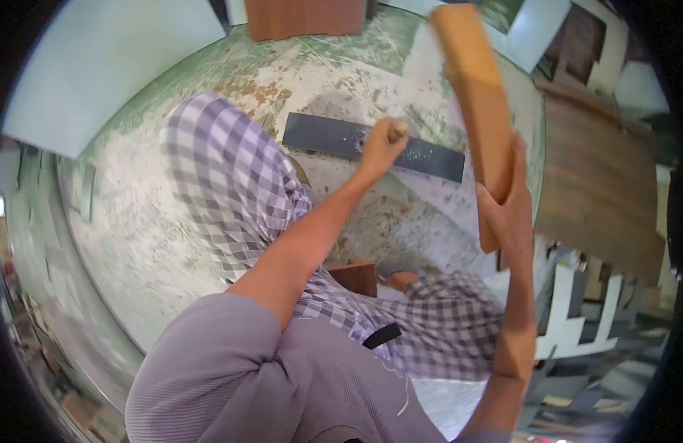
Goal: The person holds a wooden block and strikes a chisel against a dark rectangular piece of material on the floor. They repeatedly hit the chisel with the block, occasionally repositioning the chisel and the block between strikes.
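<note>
My left hand (380, 151) is closed around an upright tool, apparently a chisel; only its round handle end (398, 131) shows above the fist, and its lower part is hidden. Beneath that fist lies a long dark grey board (323, 137), with pale chips scattered over its face. On the right, my right hand (507, 214) grips a thick orange-brown wooden bar (478, 92) near its lower end. The bar is raised, slightly blurred, and apart from the handle end.
A reddish-brown wooden piece (304, 16) stands at the top. Near my foot is a small brown wood block (354, 279). A wide brown board (600, 181) lies at right, above white cut-out pieces (570, 317). The floor (156, 244) is worn and dusty.
</note>
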